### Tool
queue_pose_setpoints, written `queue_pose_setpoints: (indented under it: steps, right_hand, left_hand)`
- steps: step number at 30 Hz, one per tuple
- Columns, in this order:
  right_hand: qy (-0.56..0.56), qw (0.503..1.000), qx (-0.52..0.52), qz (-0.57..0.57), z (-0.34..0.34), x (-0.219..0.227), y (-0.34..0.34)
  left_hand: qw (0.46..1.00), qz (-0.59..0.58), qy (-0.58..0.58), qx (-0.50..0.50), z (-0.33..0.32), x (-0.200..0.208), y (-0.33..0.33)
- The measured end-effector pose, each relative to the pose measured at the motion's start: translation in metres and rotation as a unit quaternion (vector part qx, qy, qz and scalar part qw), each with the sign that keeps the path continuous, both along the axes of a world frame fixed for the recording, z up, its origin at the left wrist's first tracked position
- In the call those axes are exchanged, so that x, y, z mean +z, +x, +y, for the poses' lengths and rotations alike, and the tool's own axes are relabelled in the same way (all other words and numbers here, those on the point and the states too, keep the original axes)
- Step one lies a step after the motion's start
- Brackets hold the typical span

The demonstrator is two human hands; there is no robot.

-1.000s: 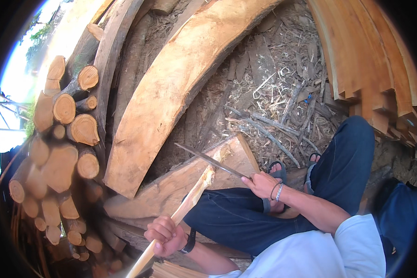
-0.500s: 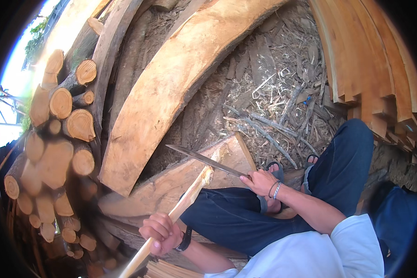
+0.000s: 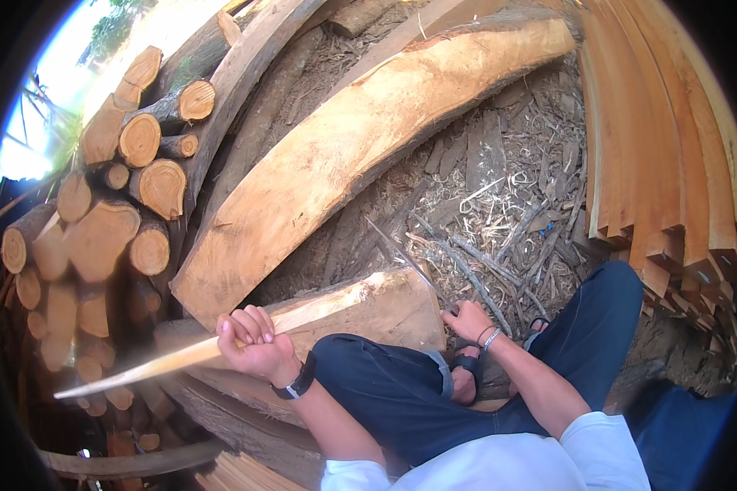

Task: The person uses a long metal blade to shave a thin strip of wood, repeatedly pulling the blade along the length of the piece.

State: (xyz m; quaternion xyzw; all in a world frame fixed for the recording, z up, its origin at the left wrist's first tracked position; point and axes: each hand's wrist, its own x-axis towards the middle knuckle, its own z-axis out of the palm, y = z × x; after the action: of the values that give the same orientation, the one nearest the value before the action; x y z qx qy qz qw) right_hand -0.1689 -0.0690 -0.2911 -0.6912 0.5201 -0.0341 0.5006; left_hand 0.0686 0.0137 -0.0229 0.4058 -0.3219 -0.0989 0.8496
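Observation:
My left hand point(image 3: 258, 342), a dark watch on its wrist, is closed round a pale wooden stick point(image 3: 151, 362). One end tapers out to the left; the other runs over a thick wood slab point(image 3: 385, 315), where its tip is hard to tell from the slab's pale edge. My right hand point(image 3: 468, 321), with bracelets at the wrist, grips a machete point(image 3: 403, 258) whose handle is mostly hidden in the fingers. Its long thin blade points up and left, past the slab's right end and apart from the stick.
Cut logs point(image 3: 160, 188) are stacked at the left. A long curved plank point(image 3: 344, 155) lies beyond the slab. Sawn boards point(image 3: 655, 139) are piled at the right. Shavings point(image 3: 499, 213) and thin branches point(image 3: 475, 270) litter the ground before my sandalled feet point(image 3: 467, 372).
The stick has turned from steep to nearly level, its near end swinging left, with my left hand higher. The machete has come off the stick and its blade now points more steeply upward.

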Motion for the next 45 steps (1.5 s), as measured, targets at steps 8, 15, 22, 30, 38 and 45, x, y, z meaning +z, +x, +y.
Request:
queue_pose_setpoints:
  steps: [8, 15, 22, 30, 38, 45]
  right_hand:
    - [-0.191, 0.924, 0.206, 0.258, -0.111, 0.075, -0.057]
    - [-0.262, 0.879, 0.287, 0.278, -0.102, 0.122, -0.094]
    - [-0.295, 0.863, 0.298, 0.284, -0.101, 0.118, -0.082]
    - [-0.306, 0.861, 0.319, 0.251, -0.103, 0.081, -0.08]
    - [-0.192, 0.871, 0.311, 0.329, -0.107, 0.035, -0.085]
    - [-0.174, 0.886, 0.234, 0.36, -0.106, 0.018, -0.081]
  left_hand:
    - [1.0, 0.004, 0.018, -0.003, -0.023, 0.001, 0.022]
    - [0.999, 0.031, 0.023, 0.003, -0.027, 0.001, 0.031]
    - [0.999, 0.005, 0.046, -0.008, -0.06, 0.009, 0.052]
    - [1.0, 0.017, 0.018, 0.017, -0.047, 0.005, 0.052]
    - [0.999, 0.012, 0.034, 0.016, -0.041, 0.005, 0.049]
    - [0.999, 0.012, 0.035, 0.024, -0.033, 0.004, 0.046]
